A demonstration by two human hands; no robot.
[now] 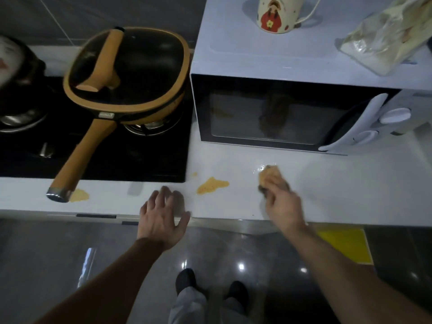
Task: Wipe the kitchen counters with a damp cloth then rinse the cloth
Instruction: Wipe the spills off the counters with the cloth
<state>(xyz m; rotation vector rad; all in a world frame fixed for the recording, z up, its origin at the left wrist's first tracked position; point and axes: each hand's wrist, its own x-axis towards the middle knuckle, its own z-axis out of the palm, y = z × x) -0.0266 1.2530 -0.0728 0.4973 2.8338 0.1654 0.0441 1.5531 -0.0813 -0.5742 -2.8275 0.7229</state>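
Left hand (163,213) hovers at the front edge of the counter (350,188), fingers spread, holding nothing; contact cannot be told. Right hand (282,206) grips the cloth (272,176), fingers curled over it, on the counter in front of the microwave (268,113). Risk: a leftward sweep may smear the yellow spill (211,185) (not yet wiped) toward the stove (140,160), or knock the pan handle (77,157) overhanging the edge. Surface white, glossy, wet beside the cloth; room dim, floor shiny.

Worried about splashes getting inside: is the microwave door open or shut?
Shut: the microwave door lies flush in its frame, no gap visible along its edges.
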